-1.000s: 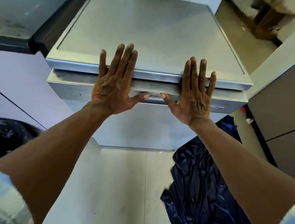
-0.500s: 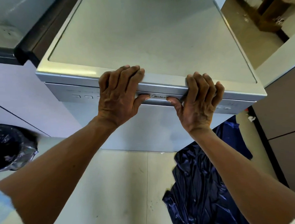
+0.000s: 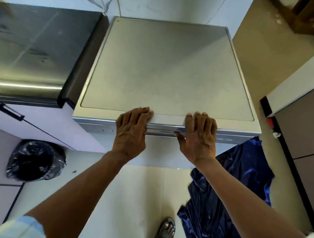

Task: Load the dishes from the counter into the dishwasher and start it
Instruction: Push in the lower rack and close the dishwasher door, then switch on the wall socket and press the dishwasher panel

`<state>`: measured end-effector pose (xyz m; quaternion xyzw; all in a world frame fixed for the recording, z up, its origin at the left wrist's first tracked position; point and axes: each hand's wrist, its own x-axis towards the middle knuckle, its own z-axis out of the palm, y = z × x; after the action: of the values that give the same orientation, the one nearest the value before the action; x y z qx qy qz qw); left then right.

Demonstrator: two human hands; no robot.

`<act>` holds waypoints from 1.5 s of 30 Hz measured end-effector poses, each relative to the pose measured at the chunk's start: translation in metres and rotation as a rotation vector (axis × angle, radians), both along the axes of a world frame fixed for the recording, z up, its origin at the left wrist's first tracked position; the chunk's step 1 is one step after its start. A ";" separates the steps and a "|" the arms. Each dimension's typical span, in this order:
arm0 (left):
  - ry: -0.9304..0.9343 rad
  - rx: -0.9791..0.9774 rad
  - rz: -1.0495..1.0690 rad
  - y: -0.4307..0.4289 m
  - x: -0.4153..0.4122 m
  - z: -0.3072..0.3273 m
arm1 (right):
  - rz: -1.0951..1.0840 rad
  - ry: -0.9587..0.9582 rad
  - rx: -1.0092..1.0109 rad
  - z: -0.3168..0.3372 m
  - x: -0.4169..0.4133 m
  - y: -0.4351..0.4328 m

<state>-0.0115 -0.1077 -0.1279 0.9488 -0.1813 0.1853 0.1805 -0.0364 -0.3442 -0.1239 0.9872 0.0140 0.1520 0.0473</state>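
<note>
Nearest to me, my foot in a sandal stands on the pale floor, with a dark blue cloth crumpled to its right and a bin with a black bag to the left.

Both forearms reach forward. My left hand and right hand rest on the front top edge of the dishwasher, fingers curled over the lip and thumbs on the control strip below it. Neither hand holds a loose item; each presses on the door edge.

The door sits flush under the top panel, so I judge it closed. I see no dishes, and the counter to the left looks bare in the part visible. Loading therefore appears complete.

Remaining step: start the cycle. The buttons on the strip are blurred, so I cannot tell whether any is lit or pressed.
</note>
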 end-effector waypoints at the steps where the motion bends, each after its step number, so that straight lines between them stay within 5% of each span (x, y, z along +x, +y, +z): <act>1: 0.048 0.021 -0.021 0.003 -0.001 0.007 | 0.011 0.033 0.004 0.007 0.000 0.000; 9: 0.401 0.128 -0.083 0.008 -0.006 0.041 | 0.054 0.225 0.052 0.042 -0.003 -0.003; 21: 0.547 0.102 -0.173 0.019 0.020 0.071 | 0.081 0.195 0.202 0.069 0.026 -0.002; 34: 0.390 -0.296 0.002 0.087 0.180 0.133 | 0.223 0.078 0.463 0.168 0.205 0.041; 45: 0.251 -0.501 0.018 0.085 0.355 0.229 | 0.393 -0.015 0.181 0.277 0.383 0.067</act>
<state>0.3440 -0.0227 0.1016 0.8918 -0.0977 0.1068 0.4286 0.3464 -0.2770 0.1530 0.9644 0.1923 0.1664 -0.0721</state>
